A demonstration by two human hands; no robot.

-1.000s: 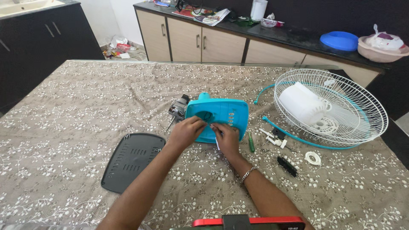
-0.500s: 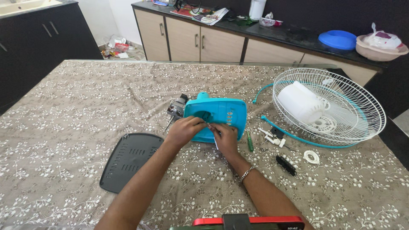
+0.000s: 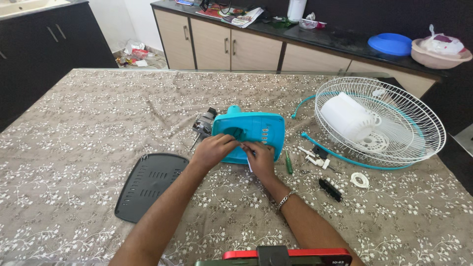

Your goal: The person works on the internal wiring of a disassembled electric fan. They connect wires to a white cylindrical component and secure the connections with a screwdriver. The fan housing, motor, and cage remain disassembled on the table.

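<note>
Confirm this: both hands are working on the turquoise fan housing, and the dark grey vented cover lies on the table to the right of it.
Not quite. The dark grey vented cover lies left of the turquoise fan housing, as the head view shows. Both the left hand and right hand are on the housing.

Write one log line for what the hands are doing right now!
left hand: on teal fan housing | right hand: on same housing | nearby: green screwdriver, dark cover

Teal fan housing (image 3: 256, 130), floral tablecloth (image 3: 98, 123)
</note>
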